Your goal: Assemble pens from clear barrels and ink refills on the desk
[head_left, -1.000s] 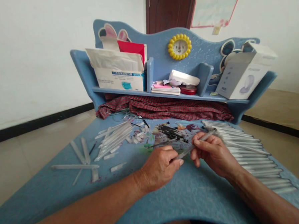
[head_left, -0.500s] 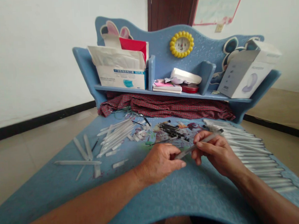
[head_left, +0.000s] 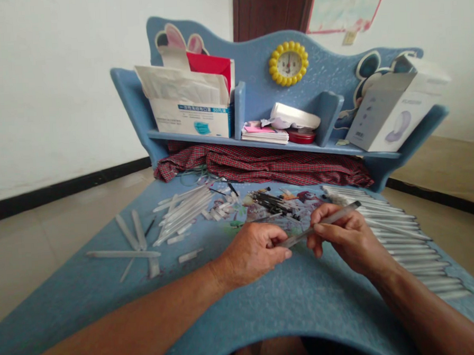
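Observation:
A translucent pen [head_left: 342, 212] with a black end slants up to the right between my two hands. My left hand [head_left: 259, 253] pinches its lower end between thumb and fingers, hiding the tip. Farther along the barrel, my right hand [head_left: 341, 238] grips it with thumb and fingertips. Just beyond my hands lies a heap of thin black pen parts [head_left: 276, 204]. A row of similar pens [head_left: 416, 253] lies side by side to the right of my right hand. Clear empty-looking barrels [head_left: 187, 212] are piled at the left, near small clear caps [head_left: 223, 210].
Several loose clear tubes [head_left: 125, 253] lie on the blue desk [head_left: 108, 306] at the left. Checked red cloth [head_left: 260, 165] is bunched under the shelf [head_left: 219, 141]. On the shelf stand a mask box [head_left: 190, 119], a red round tin [head_left: 301, 136] and a white carton [head_left: 388, 111].
My right hand has shifted slightly right with the pen, and the hands are a little farther apart. Both still hold the pen. The view has tilted slightly.

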`<action>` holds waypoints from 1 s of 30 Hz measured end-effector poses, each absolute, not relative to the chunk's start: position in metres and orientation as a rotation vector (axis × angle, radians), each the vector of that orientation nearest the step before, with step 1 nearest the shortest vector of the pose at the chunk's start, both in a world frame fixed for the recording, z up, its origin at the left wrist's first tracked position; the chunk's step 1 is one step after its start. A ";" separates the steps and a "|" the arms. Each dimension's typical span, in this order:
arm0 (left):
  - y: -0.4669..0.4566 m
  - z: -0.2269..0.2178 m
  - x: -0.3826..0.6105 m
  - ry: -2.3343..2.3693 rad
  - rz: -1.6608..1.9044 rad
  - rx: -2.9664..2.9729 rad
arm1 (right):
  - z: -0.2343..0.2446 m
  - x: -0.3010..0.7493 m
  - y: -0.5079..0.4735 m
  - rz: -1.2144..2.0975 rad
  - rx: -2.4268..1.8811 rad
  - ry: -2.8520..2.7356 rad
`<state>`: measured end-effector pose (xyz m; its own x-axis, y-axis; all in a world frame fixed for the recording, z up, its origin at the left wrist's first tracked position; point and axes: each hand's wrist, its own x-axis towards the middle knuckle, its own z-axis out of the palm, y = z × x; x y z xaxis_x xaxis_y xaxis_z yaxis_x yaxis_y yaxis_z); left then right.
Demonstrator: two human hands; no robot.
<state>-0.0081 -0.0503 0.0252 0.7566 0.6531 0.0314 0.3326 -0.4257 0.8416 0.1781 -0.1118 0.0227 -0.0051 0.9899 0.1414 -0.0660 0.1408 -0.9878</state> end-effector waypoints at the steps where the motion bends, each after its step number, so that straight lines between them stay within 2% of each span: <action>1: -0.051 0.025 -0.008 0.749 0.445 2.026 | 0.023 0.178 -0.112 1.142 -1.052 -1.231; 14: -0.055 0.025 -0.006 0.745 0.407 1.825 | 0.022 0.176 -0.112 1.163 -1.074 -1.244; 20: -0.051 0.025 -0.006 0.711 0.488 2.063 | 0.020 0.175 -0.113 1.145 -1.094 -1.300; 30: -0.048 0.010 -0.002 0.666 0.531 2.326 | 0.029 0.163 -0.124 0.614 -1.205 -1.813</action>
<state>-0.0020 -0.0485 0.0097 0.7887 0.5835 0.1938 0.3194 -0.6581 0.6818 0.1627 -0.1243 0.0290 -0.1730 0.9086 0.3802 0.4903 0.4143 -0.7668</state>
